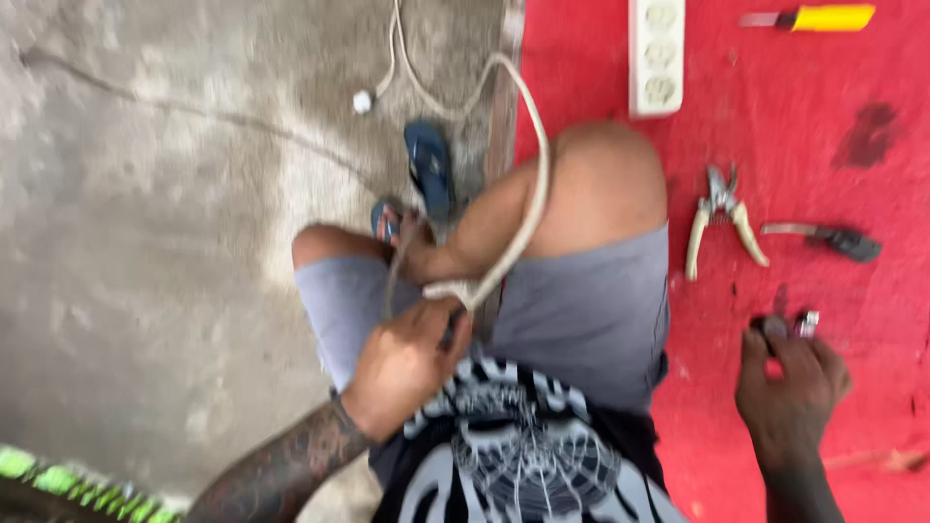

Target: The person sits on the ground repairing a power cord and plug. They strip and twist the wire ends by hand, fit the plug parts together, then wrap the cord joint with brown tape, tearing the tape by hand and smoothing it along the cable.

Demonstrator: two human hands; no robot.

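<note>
No packages, labels, signs or screens show anywhere in this view, neither on the grey concrete floor nor on the red mat beside it.

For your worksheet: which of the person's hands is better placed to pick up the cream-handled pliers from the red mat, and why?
Probably the right hand: it rests on the red mat, on the pliers' side. The left hand grips the white cable over the lap.
</note>
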